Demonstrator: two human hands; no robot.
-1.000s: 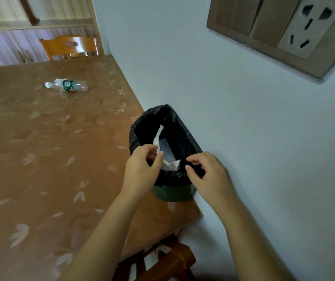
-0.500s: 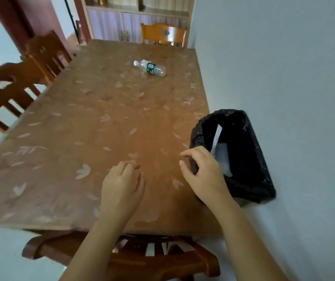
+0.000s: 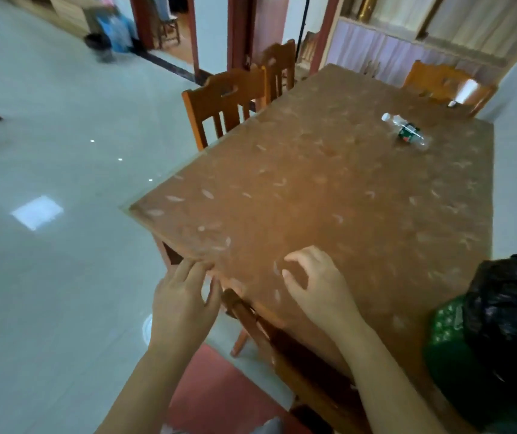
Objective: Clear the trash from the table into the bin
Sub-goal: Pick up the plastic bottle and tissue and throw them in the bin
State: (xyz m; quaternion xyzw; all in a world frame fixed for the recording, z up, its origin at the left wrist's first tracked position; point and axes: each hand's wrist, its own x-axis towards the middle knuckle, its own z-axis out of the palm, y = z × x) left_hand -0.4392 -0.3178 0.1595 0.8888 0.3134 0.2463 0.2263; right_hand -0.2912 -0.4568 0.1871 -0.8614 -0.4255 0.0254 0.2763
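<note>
1. I note one plastic bottle [image 3: 406, 131] lying on its side on the desk [image 3: 329, 198], toward the far right part of the top, white cap pointing to the far left, a dark green label around its middle.
2. The bottle is well apart from both hands; most of the bare, leaf-patterned desk top lies between it and them.
3. The bin [image 3: 498, 339] stands at the near right corner of the desk: a green body lined with a black bag. Something white shows inside the bag mouth; I cannot tell what it is.
4. My right hand [image 3: 316, 283] is over the near part of the desk, fingers curled loosely with a gap between thumb and fingers, holding nothing. It is left of the bin and not touching it.
5. My left hand [image 3: 182, 302] is at the near left corner of the desk, fingers loosely spread, fingertips at the desk edge, empty. Whether they press on the edge I cannot tell; the picture is blurred there.
6. Wooden chairs [image 3: 229, 101] stand along the left side of the desk, another chair [image 3: 445, 84] at the far end, and one below my arms at the near end.
7. Pale tiled floor [image 3: 47, 151] extends to the left.
</note>
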